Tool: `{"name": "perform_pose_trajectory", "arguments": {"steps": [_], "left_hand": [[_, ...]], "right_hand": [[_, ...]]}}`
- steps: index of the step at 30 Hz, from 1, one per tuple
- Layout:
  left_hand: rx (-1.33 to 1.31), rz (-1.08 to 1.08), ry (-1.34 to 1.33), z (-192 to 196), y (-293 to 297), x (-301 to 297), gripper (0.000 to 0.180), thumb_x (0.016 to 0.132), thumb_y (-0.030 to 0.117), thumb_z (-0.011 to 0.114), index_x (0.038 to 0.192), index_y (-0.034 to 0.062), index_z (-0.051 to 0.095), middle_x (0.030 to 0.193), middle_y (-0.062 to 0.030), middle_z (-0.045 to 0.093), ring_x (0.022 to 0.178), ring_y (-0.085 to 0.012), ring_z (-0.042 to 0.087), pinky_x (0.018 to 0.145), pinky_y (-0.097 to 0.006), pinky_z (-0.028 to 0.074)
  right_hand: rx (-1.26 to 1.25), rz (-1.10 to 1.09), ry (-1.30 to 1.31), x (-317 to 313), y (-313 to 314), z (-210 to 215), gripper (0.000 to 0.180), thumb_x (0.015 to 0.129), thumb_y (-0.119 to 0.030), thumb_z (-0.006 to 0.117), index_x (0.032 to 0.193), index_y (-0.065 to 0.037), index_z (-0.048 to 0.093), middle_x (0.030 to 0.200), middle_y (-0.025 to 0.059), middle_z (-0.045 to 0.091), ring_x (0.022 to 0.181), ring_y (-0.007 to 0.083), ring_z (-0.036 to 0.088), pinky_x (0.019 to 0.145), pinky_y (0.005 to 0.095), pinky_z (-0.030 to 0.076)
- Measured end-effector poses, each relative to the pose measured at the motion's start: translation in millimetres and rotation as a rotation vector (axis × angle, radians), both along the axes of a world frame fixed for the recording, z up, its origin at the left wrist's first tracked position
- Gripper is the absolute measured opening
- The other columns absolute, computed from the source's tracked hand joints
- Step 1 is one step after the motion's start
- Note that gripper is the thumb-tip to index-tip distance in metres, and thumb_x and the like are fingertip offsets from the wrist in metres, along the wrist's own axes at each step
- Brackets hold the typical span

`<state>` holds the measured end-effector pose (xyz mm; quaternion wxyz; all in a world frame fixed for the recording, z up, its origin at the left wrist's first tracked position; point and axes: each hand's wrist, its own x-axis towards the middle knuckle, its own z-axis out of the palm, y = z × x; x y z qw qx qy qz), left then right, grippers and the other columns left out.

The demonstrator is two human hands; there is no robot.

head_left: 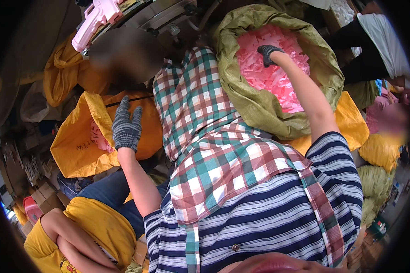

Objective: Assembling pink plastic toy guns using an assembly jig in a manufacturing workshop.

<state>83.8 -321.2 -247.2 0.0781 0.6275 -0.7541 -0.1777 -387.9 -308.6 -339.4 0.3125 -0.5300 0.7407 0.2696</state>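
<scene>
My left hand [125, 127], in a grey knitted glove, is raised beside a yellow-orange woven sack [75, 154]. Its fingers are stretched out and it holds nothing. Some pink pieces [100, 137] show inside that sack. My right hand [269, 55], also gloved, reaches into a large olive-green woven sack [278, 125] at the right. This sack is full of small pink plastic pieces [278, 86], and the hand rests at them with its fingers curled. Whatever lies within those fingers is hidden.
A pink toy gun [98, 20] lies at the top left by a metal machine [161, 18]. A person in a yellow shirt [100, 227] sits at the lower left, arms folded. Another person in dark clothes and a white cloth [382, 41] is at the upper right. More yellow sacks [380, 150] stand at the right.
</scene>
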Motion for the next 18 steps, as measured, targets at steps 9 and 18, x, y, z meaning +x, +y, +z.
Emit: {"name": "perform_pose_trajectory", "arguments": {"steps": [9, 18], "left_hand": [[0.059, -0.163, 0.034, -7.7, -4.4, -35.2, 0.045, 0.082, 0.021, 0.060, 0.122, 0.0038, 0.048, 0.111, -0.0178, 0.057, 0.100, -0.0274, 0.057, 0.087, -0.033, 0.045], [0.961, -0.228, 1.406, 8.0, 22.8, -113.8, 0.042, 0.086, 0.020, 0.057, 0.121, -0.0009, 0.048, 0.110, -0.0110, 0.058, 0.096, -0.0185, 0.057, 0.084, -0.029, 0.047]], "right_hand": [[-0.321, 0.258, -0.092, -37.0, 34.9, -0.5, 0.035, 0.059, -0.004, 0.065, 0.093, -0.009, 0.061, 0.097, 0.0110, 0.060, 0.094, 0.0299, 0.056, 0.082, 0.0366, 0.045], [-1.487, 0.378, -0.183, 100.7, 57.9, 170.1, 0.031, 0.071, -0.003, 0.060, 0.102, -0.006, 0.060, 0.099, 0.0109, 0.059, 0.098, 0.0294, 0.055, 0.085, 0.0378, 0.045]]}}
